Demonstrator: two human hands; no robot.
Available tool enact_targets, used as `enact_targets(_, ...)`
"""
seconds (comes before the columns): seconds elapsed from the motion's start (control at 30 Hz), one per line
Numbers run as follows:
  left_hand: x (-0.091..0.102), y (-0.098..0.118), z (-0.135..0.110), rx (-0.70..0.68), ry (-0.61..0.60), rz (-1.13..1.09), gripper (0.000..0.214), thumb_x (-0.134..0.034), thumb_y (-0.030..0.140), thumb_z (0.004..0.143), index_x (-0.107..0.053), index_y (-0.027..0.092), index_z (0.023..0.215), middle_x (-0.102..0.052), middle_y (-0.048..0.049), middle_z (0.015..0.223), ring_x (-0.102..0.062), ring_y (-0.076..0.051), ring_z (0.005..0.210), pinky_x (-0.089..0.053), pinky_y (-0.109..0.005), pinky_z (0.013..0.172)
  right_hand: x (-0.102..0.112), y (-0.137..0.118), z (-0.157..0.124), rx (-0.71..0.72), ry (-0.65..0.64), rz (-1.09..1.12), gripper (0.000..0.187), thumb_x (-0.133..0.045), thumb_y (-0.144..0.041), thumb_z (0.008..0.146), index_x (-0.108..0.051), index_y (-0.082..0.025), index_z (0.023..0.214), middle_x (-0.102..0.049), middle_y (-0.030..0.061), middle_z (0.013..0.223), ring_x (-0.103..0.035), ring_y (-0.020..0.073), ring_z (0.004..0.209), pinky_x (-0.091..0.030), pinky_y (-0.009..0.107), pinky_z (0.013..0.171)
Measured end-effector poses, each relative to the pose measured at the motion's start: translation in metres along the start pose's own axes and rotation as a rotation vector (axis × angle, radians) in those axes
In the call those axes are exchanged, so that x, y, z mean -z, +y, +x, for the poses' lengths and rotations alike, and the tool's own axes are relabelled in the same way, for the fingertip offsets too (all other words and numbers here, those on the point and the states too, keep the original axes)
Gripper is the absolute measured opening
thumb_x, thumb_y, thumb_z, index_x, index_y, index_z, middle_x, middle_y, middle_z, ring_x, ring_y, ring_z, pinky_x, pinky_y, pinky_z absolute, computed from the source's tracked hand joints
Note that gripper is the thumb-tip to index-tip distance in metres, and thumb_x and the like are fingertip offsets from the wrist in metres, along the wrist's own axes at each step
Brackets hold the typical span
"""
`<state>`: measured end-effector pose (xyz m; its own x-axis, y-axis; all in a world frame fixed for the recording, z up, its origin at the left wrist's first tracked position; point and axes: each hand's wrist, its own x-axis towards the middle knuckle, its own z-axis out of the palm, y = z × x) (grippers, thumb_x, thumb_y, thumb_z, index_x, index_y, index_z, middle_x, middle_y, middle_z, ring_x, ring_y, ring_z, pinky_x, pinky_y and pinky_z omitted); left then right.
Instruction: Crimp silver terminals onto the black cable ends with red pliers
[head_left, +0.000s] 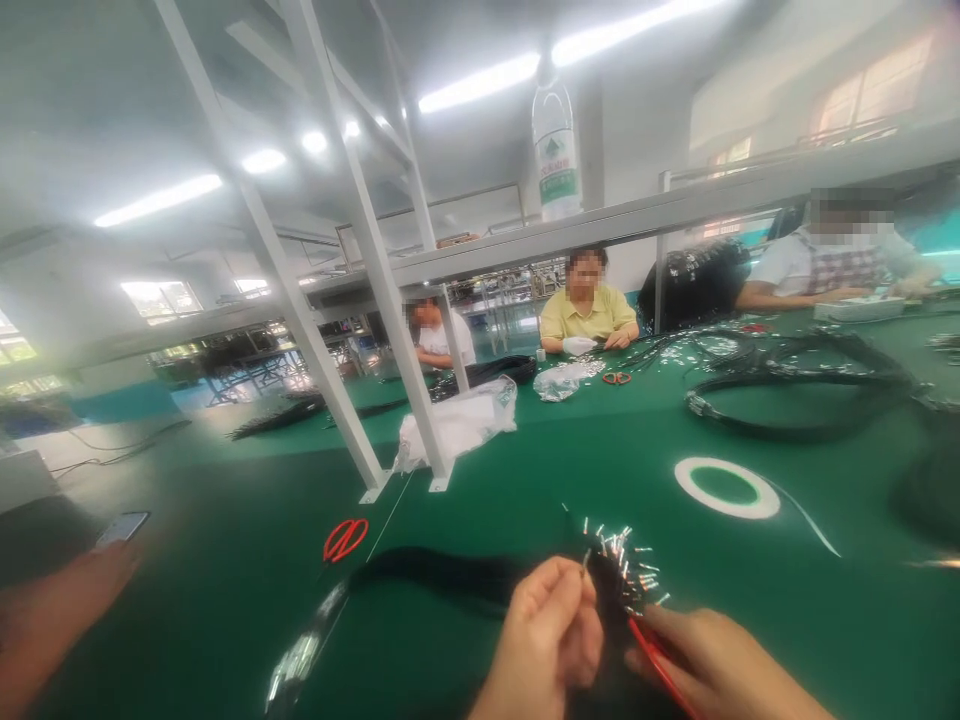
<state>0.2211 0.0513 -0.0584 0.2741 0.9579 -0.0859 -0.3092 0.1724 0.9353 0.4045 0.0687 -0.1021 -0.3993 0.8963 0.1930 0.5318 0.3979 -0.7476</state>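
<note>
My left hand [551, 630] is closed in a pinch on one thin wire end of a black wire bundle [450, 575] that lies across the green table. The bundle's several shiny metal terminals [626, 560] fan out just above my hands. My right hand [720, 665] is closed round a red-handled tool [656, 655], which looks like scissors, held against the bundle just right of the left hand.
Red scissors [345, 538] lie at the left, and a white tape ring [726, 488] at the right. White frame legs [375, 300] stand mid-table by a plastic bag [461, 425]. Black cable coils [802, 395] lie at the far right. Three people sit across the table. A phone [121, 527] lies at the left edge.
</note>
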Motion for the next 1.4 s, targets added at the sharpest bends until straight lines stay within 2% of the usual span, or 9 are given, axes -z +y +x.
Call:
enact_targets(0.1, -0.002, 0.004, 0.000, 0.036, -0.051, 0.007, 0.042, -0.067, 0.058, 0.075, -0.049, 0.019, 0.074, -0.046, 0.0094, 0.040, -0.019, -0.003, 0.032, -0.013, -0.020, 0.036, 0.007, 0.003, 0.003, -0.029, 0.024, 0.119, 0.029, -0.056, -0.044, 0.084, -0.068, -0.021, 0.072, -0.066, 0.0008, 0.062, -0.060, 0.0175, 0.060, -0.044, 0.022, 0.056)
enact_targets(0.2, -0.006, -0.002, 0.000, 0.086, -0.037, 0.282, 0.039, -0.061, 0.056, 0.078, -0.052, 0.018, 0.072, -0.045, 0.0086, 0.037, -0.022, -0.004, 0.030, -0.013, -0.021, 0.035, 0.021, -0.009, 0.002, -0.017, 0.129, 0.281, 0.027, -0.057, -0.043, 0.083, -0.065, -0.018, 0.078, -0.063, 0.0007, 0.066, -0.058, 0.0179, 0.065, -0.045, 0.024, 0.059)
enact_targets(0.27, -0.009, -0.008, 0.000, 0.097, -0.015, 0.441, 0.033, -0.055, 0.050, 0.079, -0.053, 0.019, 0.070, -0.041, 0.0094, 0.034, -0.024, -0.005, 0.030, -0.016, -0.021, 0.036, 0.028, -0.021, 0.000, -0.008, 0.105, 0.303, 0.022, -0.058, -0.038, 0.081, -0.064, -0.017, 0.078, -0.063, 0.0013, 0.068, -0.055, 0.0172, 0.065, -0.044, 0.024, 0.059)
enact_targets(0.43, -0.013, -0.009, -0.004, 0.049, 0.033, 0.674, 0.022, -0.045, 0.033, 0.081, -0.051, 0.020, 0.064, -0.036, 0.0085, 0.039, -0.032, -0.009, 0.038, -0.021, -0.023, 0.041, 0.031, -0.028, -0.003, 0.050, -0.011, 0.157, 0.020, -0.057, -0.030, 0.081, -0.061, -0.018, 0.065, -0.057, -0.0009, 0.061, -0.047, 0.0135, 0.057, -0.038, 0.022, 0.052)
enact_targets(0.6, -0.014, -0.001, -0.008, 0.012, 0.039, 0.782, 0.019, -0.048, 0.017, 0.076, -0.054, 0.017, 0.058, -0.045, 0.0039, 0.053, -0.035, -0.010, 0.051, -0.023, -0.024, 0.049, 0.020, -0.014, -0.007, 0.143, -0.043, -0.064, 0.019, -0.053, -0.020, 0.082, -0.057, -0.020, 0.064, -0.059, 0.0006, 0.064, -0.048, 0.0139, 0.058, -0.037, 0.023, 0.055)
enact_targets(0.87, -0.009, -0.005, -0.013, -0.100, -0.086, 0.851, 0.023, -0.049, 0.011, 0.076, -0.055, 0.018, 0.055, -0.045, 0.0050, 0.057, -0.034, -0.010, 0.055, -0.027, -0.022, 0.052, 0.001, -0.007, -0.010, 0.236, -0.131, -0.355, 0.018, -0.045, -0.009, 0.075, -0.040, -0.022, 0.064, -0.057, 0.0009, 0.064, -0.047, 0.0142, 0.057, -0.031, 0.024, 0.054)
enact_targets(1.03, -0.010, 0.003, -0.015, -0.091, -0.158, 0.844, 0.029, -0.046, 0.012, 0.078, -0.045, 0.020, 0.050, -0.035, 0.0057, 0.053, -0.029, -0.011, 0.053, -0.023, -0.023, 0.049, 0.003, -0.011, -0.007, 0.145, -0.221, -0.194, 0.019, -0.045, -0.018, 0.077, -0.031, -0.023, 0.064, -0.049, -0.0018, 0.063, -0.038, 0.0132, 0.057, -0.028, 0.025, 0.055)
enact_targets(1.23, -0.006, 0.014, -0.014, -0.001, -0.268, 0.832, 0.020, -0.046, 0.013, 0.077, -0.056, 0.019, 0.062, -0.047, 0.0047, 0.056, -0.040, -0.011, 0.054, -0.029, -0.021, 0.051, 0.019, -0.033, -0.007, -0.081, -0.352, 0.281, 0.011, -0.045, -0.021, 0.068, -0.036, -0.022, 0.061, -0.032, -0.0062, 0.060, -0.025, 0.0105, 0.056, -0.021, 0.025, 0.049)
enact_targets(1.4, -0.002, 0.016, -0.012, 0.040, -0.246, 0.735, 0.013, -0.051, 0.016, 0.077, -0.057, 0.018, 0.066, -0.051, 0.0036, 0.060, -0.044, -0.011, 0.057, -0.033, -0.021, 0.054, 0.018, -0.034, -0.007, -0.145, -0.350, 0.550, 0.024, -0.059, -0.034, 0.074, -0.041, -0.021, 0.064, -0.035, -0.0062, 0.060, -0.028, 0.0101, 0.056, -0.022, 0.025, 0.050)
